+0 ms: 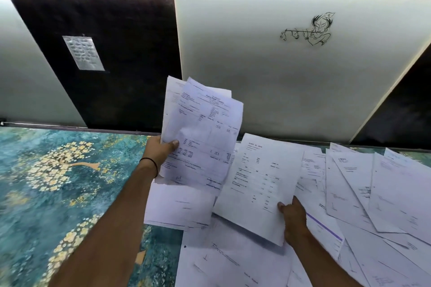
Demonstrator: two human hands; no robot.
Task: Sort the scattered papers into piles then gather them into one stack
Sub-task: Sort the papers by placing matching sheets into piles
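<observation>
My left hand (161, 150) grips a bundle of several printed sheets (203, 133) by its lower left edge and holds it raised above the surface. My right hand (294, 220) pinches the lower right corner of a single printed sheet (256, 184), lifted a little and tilted over the others. Beneath and to the right lie many scattered papers (377, 196), overlapping at different angles, some reaching the bottom edge of the view. A blank-looking sheet (179, 205) lies under the raised bundle.
The papers lie on a teal surface with a gold flower pattern (58, 170), bare on the left. Behind it rise a dark panel with a small pinned note (83, 53) and a white panel with a line drawing (307, 30).
</observation>
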